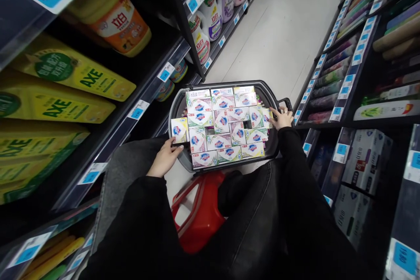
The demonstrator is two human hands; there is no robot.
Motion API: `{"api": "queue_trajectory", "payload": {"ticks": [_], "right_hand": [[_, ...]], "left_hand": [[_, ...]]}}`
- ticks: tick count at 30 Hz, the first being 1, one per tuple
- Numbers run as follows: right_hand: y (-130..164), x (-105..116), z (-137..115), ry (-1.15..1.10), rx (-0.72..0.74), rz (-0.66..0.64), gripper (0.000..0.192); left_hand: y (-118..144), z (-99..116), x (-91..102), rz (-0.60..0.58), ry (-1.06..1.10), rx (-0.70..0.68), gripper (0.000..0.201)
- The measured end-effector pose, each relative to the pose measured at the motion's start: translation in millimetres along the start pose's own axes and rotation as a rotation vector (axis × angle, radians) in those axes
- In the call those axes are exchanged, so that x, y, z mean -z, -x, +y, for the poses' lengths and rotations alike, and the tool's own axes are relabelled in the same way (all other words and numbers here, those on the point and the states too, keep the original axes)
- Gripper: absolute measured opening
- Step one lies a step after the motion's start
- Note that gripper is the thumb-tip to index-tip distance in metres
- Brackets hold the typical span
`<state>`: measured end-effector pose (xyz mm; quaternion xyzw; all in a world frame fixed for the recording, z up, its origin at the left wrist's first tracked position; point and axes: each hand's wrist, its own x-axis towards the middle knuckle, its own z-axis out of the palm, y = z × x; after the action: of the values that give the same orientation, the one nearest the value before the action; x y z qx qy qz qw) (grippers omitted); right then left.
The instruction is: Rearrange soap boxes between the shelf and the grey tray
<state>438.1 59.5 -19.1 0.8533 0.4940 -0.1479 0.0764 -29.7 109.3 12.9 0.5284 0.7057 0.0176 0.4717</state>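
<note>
A dark grey basket (262, 89) stands on the aisle floor in front of me, packed with several small soap boxes (223, 122) bearing a blue and red logo. My left hand (166, 157) grips one pale yellow soap box (179, 130) at the basket's left rim. My right hand (282, 118) rests on the boxes at the basket's right edge, fingers on a box beside the handle. Both arms wear black sleeves.
A red plastic stool (197, 214) is under me. Shelves on the left hold yellow AXE packs (62, 78) and detergent bottles (210, 17). Shelves on the right (354, 74) hold tubes and boxed goods. The pale aisle floor (288, 22) runs ahead.
</note>
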Motion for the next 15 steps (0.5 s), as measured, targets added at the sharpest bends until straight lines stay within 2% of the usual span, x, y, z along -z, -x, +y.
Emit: {"api": "queue_trajectory", "payload": {"ticks": [3,5,8,11,15], "right_hand": [[-3,3,1,0.14,0.184,-0.089,0.104],[-7,5,1,0.243,0.389,-0.103,0.114],[-14,5,0,0.287,0.581,-0.086,0.105],[-18,3,-1,0.262,0.59,-0.076,0.097],[-19,-2,2,0.242,0.567,-0.061,0.096]], "left_hand": [[2,3,-0.7,-0.026,-0.034,0.005,0.068],[2,3,-1.4,-0.023,-0.056,-0.001,0.07],[3,2,-1.9,-0.009,-0.06,-0.004,0.072],[2,0,-1.9,-0.013,-0.034,-0.004,0.071],[-2,-5,-3.7,0.005,0.018,-0.009,0.069]]}}
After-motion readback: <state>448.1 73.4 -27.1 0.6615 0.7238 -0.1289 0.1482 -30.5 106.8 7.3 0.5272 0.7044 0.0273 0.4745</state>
